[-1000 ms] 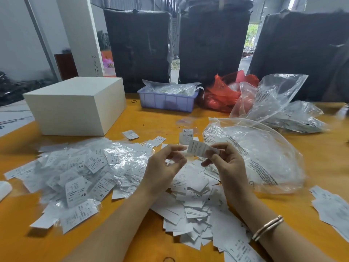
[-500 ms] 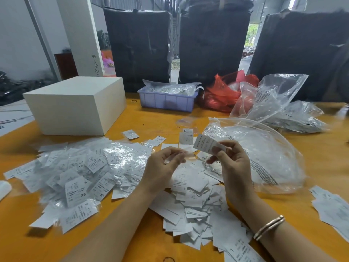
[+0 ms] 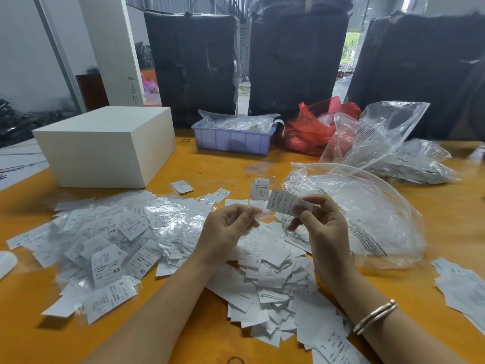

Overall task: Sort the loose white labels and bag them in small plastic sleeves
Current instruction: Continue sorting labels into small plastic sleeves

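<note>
A heap of sleeved white labels [image 3: 105, 237] fills the left; many loose white paper labels [image 3: 270, 287] remain centre. The right hand [image 3: 320, 227] pinches one printed label [image 3: 283, 203]; the left hand [image 3: 225, 229] pinches a clear sleeve [image 3: 258, 215].

Tabletop [image 3: 433, 214]: orange-yellow, plain. Loose paper labels [image 3: 273, 279]: white with fine black print, size letters S and L legible. Sleeved labels in clear plastic [image 3: 110, 240]: white under glossy film, black XS, S, XL marks. Rectangular box [image 3: 105, 145]: plain off-white. Slotted plastic tray [image 3: 231, 140]: pale lavender-blue. Crumpled thin bag [image 3: 309, 127]: translucent red. Large transparent bag [image 3: 367, 219]: clear, black printed text lines. Wrist bangle [image 3: 375, 316]: rose-gold metallic. Wrapped bales behind [image 3: 191, 64]: black.
</note>
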The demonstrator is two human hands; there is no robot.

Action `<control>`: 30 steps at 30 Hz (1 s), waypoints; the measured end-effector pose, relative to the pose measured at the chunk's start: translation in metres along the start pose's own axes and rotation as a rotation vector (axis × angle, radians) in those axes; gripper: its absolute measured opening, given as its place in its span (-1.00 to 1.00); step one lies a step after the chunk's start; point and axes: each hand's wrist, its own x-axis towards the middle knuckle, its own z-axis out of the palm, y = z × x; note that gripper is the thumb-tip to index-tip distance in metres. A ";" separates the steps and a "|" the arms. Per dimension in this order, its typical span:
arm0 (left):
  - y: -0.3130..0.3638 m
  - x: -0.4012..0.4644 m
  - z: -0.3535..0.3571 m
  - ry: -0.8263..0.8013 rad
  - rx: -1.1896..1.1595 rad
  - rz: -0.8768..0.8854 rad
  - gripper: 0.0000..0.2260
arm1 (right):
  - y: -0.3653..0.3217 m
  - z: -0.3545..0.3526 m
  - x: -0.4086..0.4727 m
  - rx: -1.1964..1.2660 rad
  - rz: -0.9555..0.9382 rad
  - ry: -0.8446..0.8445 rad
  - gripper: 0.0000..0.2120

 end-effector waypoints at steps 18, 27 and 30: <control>-0.001 0.001 0.000 -0.006 0.030 -0.050 -0.92 | 0.008 0.000 -0.001 -0.321 -0.014 -0.235 -0.68; -0.002 0.002 -0.002 0.025 0.059 -0.044 -0.86 | 0.006 0.003 0.000 -0.252 0.082 -0.187 -0.75; -0.002 0.001 -0.002 0.027 0.061 -0.045 -0.86 | 0.003 0.001 0.002 -0.214 0.093 -0.161 -0.89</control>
